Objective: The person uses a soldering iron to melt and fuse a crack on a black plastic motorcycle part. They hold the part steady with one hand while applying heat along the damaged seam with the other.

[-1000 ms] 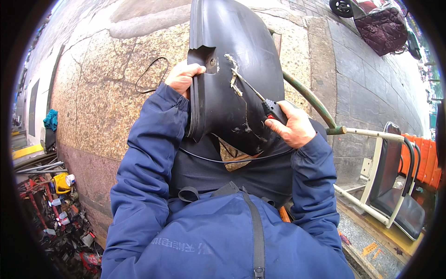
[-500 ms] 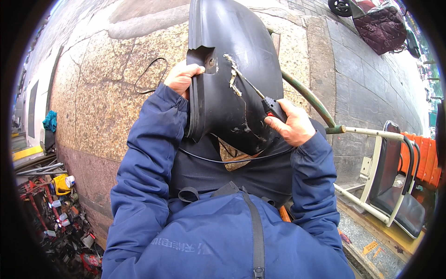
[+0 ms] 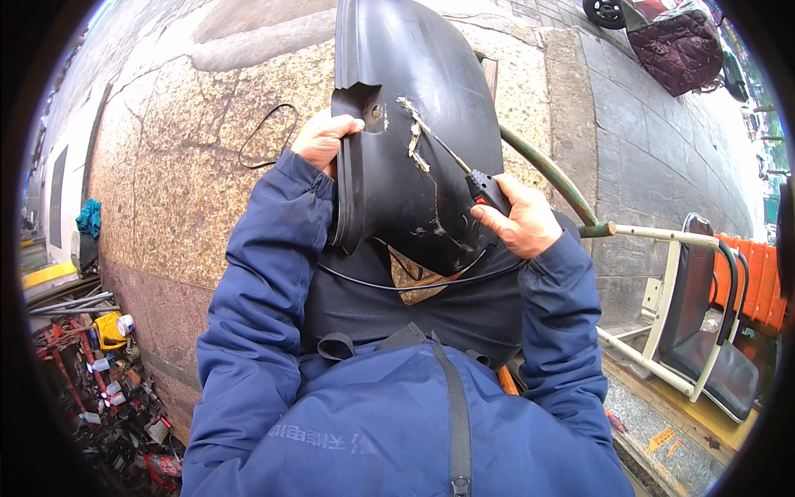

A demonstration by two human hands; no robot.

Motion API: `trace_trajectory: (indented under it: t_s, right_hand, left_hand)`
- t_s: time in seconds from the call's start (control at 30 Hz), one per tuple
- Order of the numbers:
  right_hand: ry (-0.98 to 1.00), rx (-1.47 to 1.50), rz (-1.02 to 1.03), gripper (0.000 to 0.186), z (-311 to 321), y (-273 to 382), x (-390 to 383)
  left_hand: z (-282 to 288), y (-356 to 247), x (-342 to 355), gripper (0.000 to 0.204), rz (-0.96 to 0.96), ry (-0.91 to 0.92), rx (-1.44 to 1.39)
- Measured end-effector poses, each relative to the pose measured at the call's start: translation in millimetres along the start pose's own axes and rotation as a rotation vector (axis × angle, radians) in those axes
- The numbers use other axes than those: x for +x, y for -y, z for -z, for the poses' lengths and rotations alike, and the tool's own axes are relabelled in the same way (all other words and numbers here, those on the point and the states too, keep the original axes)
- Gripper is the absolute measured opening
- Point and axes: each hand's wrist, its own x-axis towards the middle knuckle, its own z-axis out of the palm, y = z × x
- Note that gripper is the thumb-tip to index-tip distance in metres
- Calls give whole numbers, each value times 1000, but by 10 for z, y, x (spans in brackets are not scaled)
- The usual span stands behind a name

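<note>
The left hand (image 3: 319, 142) pinches on the left, farther out; the right hand (image 3: 528, 224), nearer, curls tightly, both arms (image 3: 263, 265) angled inward.

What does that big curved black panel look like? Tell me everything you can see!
The black panel looks like smooth, slightly shiny plastic. It curves outward, with a ridged left edge, a notch and a small hole. A rough, pale seam meets a thin crack running down. Its bulging side faces up, its top runs out of the picture, and its lower end is over the person's legs. The left hand holds its edge; a tool's tip appears to touch the seam.
</note>
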Motion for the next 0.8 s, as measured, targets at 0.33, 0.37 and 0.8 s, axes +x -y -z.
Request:
trace_trajectory:
  t_s: [0.33, 0.37, 0.8]
  right_hand:
    - [8, 20, -35, 40, 0, 42, 5]
    - [17, 25, -50, 37, -3, 43, 4]
    - [37, 3, -87, 37, -43, -19, 1]
  left_hand:
    - [-30, 6, -12, 7, -11, -7, -13]
    - [-29, 2, -15, 7, -9, -2, -14]
    - [100, 60, 58, 17, -21, 52, -14]
